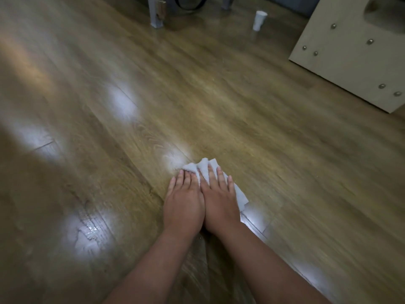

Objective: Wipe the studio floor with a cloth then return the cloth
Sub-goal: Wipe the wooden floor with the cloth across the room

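From my seat at the feed I saw both hands laid flat on a white cloth (205,167) on the wooden floor (230,102), a little below the middle of the view toward 5 o'clock. The left hand (183,201) lay with its fingers straight and close together, its fingertips reaching onto the cloth's near left edge while its palm seemed to rest on bare floor. The right hand (220,202) was just beside it, the two touching along their inner edges, fingers straight and pressed down on the cloth, which bunched in folds past the fingertips at 12 o'clock from the hands and ran out from under the right hand toward 4 o'clock. Neither hand curled round the cloth; both pressed it with flat fingers. The floor showed several bright patches of reflected light, one just at 10 o'clock from the cloth. Far off at 1 o'clock a small white cup (259,20) stood upright on the floor. At 2 o'clock sat a pale wooden box (341,62) studded with round metal heads. At 12 o'clock I made out a grey furniture leg (156,14), its top cut off by the frame. The picture was blurred.
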The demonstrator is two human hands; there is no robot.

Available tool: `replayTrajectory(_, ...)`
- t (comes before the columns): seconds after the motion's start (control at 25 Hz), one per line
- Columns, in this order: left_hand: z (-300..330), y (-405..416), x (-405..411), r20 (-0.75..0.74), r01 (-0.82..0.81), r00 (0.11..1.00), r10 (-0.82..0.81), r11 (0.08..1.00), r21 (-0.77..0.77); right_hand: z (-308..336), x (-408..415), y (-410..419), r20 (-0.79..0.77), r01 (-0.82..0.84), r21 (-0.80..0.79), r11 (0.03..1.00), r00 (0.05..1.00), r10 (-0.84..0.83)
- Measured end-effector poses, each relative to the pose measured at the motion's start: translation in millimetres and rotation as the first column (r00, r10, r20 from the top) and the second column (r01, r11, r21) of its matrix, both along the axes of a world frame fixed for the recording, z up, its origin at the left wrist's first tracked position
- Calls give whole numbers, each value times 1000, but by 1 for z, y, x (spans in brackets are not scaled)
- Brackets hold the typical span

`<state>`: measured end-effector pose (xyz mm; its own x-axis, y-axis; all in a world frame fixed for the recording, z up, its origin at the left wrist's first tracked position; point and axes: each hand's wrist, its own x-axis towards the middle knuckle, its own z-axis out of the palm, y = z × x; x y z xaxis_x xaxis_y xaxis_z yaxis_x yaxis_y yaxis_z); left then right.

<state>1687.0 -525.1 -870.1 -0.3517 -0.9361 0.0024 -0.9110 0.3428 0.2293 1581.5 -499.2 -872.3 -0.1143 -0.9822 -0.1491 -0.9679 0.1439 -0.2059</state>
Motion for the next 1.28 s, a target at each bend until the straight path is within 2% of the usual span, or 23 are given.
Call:
replayTrajectory(0.28,-5,-66,-26,-29,7,1000,-11,991,-135,-3,-28,-60,92,12,-63,998,996,-6)
replayTrajectory(0.52,-15,-94,-44,-206,-98,976,70,987,-129,-8,-54,-100,140,-25,-128,992,989,43)
replayTrajectory(0.72,-15,-87,-41,-187,-106,979,79,985,-139,-21,-50,-96,83,-41,-192,980,995,58)
replayTrajectory(0.88,-13,-92,-40,-155,-71,986,56,993,-89,-19,-48,-98,84,11,-243,970,996,10)
replayTrajectory(1.16,-17,-90,-39,-111,-32,993,32,999,-4,-9,-50,-93,76,-9,-157,988,997,22)
replayTrajectory(1.28,-13,-92,-41,-192,-28,981,33,999,26,-9,-53,-94,66,-37,-116,993,997,45)
